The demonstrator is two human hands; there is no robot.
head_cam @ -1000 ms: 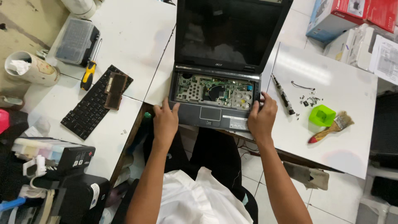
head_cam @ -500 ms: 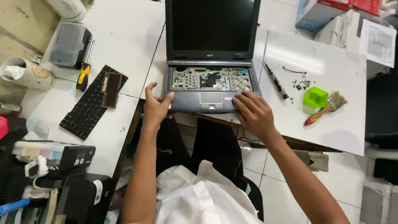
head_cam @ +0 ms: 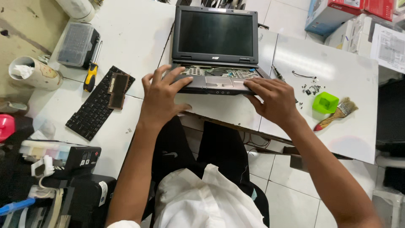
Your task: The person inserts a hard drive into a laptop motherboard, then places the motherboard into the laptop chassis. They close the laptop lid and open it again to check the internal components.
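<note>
An open dark laptop (head_cam: 217,46) with its keyboard removed stands on the white table (head_cam: 126,38); its inner board shows below the black screen. My left hand (head_cam: 161,95) rests on the laptop's front left corner, fingers spread over the palm rest. At the front right corner my right hand (head_cam: 273,98) grips the base, fingers laid over its edge. The front of the laptop is tilted up off the table.
A detached black keyboard (head_cam: 98,103) with a brown part on it lies at left, beside a yellow-handled screwdriver (head_cam: 91,71) and a grey bit case (head_cam: 77,40). At right are small screws (head_cam: 311,88), a green cup (head_cam: 325,102) and a paintbrush (head_cam: 336,114). Boxes stand at the far right.
Both hands slid from the laptop's sides to its front corners, and the laptop's front edge has lifted and moved away from me. The view shifted closer.
</note>
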